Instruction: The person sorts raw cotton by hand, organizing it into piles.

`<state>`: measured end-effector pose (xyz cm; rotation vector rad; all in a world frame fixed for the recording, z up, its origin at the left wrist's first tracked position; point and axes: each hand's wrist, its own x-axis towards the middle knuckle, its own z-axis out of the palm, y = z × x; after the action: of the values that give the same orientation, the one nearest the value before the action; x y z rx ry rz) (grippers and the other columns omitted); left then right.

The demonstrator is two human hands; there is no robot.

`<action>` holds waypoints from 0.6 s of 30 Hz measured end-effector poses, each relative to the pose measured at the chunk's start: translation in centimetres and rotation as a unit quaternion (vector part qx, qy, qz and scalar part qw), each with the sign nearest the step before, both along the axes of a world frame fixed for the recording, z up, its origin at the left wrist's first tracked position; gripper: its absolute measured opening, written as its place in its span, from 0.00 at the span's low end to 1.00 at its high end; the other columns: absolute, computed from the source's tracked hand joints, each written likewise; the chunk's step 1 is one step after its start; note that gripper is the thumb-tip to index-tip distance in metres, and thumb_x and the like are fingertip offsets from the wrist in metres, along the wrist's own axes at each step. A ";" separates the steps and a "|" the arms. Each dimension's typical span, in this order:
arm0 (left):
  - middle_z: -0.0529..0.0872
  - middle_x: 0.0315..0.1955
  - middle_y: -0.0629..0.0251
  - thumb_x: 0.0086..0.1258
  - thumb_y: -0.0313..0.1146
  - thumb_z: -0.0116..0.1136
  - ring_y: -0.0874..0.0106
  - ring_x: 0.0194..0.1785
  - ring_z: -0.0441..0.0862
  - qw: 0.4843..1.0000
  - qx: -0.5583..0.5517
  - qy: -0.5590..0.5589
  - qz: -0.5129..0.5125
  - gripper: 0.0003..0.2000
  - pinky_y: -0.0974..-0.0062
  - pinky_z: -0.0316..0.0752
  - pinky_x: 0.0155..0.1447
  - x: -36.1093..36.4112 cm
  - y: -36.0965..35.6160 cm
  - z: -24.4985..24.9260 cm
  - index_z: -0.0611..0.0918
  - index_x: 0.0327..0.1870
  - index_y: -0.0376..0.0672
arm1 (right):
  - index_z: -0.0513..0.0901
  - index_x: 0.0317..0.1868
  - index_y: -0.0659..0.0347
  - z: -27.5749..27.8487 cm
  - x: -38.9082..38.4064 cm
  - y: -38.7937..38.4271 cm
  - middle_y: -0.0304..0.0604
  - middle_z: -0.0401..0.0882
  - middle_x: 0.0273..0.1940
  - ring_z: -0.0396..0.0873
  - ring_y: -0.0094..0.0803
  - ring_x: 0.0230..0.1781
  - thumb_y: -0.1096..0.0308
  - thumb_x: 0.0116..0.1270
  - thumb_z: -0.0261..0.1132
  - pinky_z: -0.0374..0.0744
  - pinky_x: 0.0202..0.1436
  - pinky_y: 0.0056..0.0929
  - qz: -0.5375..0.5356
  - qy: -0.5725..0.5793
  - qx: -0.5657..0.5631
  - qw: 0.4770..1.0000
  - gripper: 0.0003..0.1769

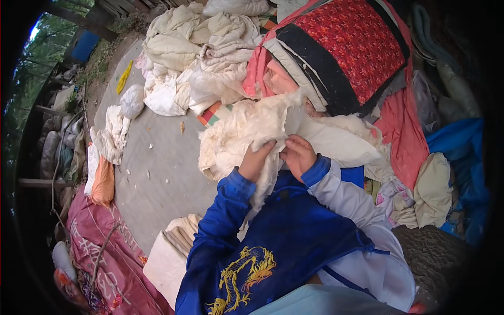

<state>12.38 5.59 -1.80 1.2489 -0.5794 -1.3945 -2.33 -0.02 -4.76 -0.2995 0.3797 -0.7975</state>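
Bare concrete ground (157, 173) lies ringed with heaped rags, a pink sack (105, 247) low at our left. Our left hand (255, 160) has its fingers closed on the near edge of the cream wadding (236, 131), which spreads up and leftward away from us. Our right hand (298, 155), just beside it, pinches the same edge, with both elbows bent, below a red quilted cushion (352, 47)

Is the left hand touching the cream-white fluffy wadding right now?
Touching. In the head view the left hand grips a fold of the cream-white fluffy wadding, with no gap between them.
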 end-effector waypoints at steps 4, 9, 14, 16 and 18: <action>0.85 0.47 0.63 0.71 0.30 0.58 0.72 0.49 0.82 0.998 -0.016 -0.056 0.004 0.15 0.74 0.75 0.54 0.9 -0.8 -3.4 0.79 0.55 0.35 | 0.80 0.43 0.61 -1.5 -0.1 -0.1 0.40 0.83 0.38 0.81 0.28 0.37 0.68 0.74 0.59 0.79 0.44 0.30 -0.039 0.086 -0.005 0.995 0.07; 0.86 0.48 0.61 0.71 0.25 0.54 0.70 0.49 0.84 0.990 -0.067 -0.073 0.101 0.13 0.73 0.79 0.53 3.2 -3.3 -3.8 0.81 0.55 0.35 | 0.79 0.42 0.60 -1.2 -1.1 -0.9 0.40 0.83 0.37 0.81 0.28 0.35 0.65 0.75 0.58 0.80 0.43 0.31 -0.099 0.190 -0.036 0.976 0.08; 0.86 0.47 0.63 0.73 0.27 0.53 0.73 0.48 0.83 0.960 -0.102 -0.234 0.117 0.13 0.75 0.77 0.51 6.1 -4.6 -2.9 0.81 0.55 0.35 | 0.77 0.42 0.62 -1.6 -2.6 -1.8 0.42 0.82 0.38 0.80 0.29 0.37 0.65 0.75 0.58 0.79 0.45 0.29 -0.188 0.124 -0.035 0.974 0.09; 0.86 0.46 0.63 0.73 0.30 0.55 0.72 0.47 0.83 0.949 -0.083 -0.248 0.175 0.14 0.74 0.78 0.50 11.1 -4.2 -2.3 0.81 0.55 0.35 | 0.75 0.43 0.63 -0.4 -5.8 -4.2 0.45 0.81 0.41 0.79 0.32 0.40 0.65 0.75 0.57 0.79 0.49 0.32 -0.257 0.097 -0.045 0.961 0.08; 0.86 0.46 0.62 0.73 0.33 0.56 0.71 0.46 0.84 0.936 -0.041 -0.267 0.224 0.15 0.73 0.78 0.49 17.0 -3.6 -2.4 0.80 0.55 0.34 | 0.75 0.45 0.64 -0.6 -8.7 -6.4 0.48 0.80 0.44 0.79 0.35 0.47 0.67 0.76 0.54 0.76 0.56 0.36 -0.296 0.104 -0.034 0.949 0.09</action>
<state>29.38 1.95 -4.21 1.5827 -0.6563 -0.6393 -11.04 -6.38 -5.40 -0.3413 0.6579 -1.3768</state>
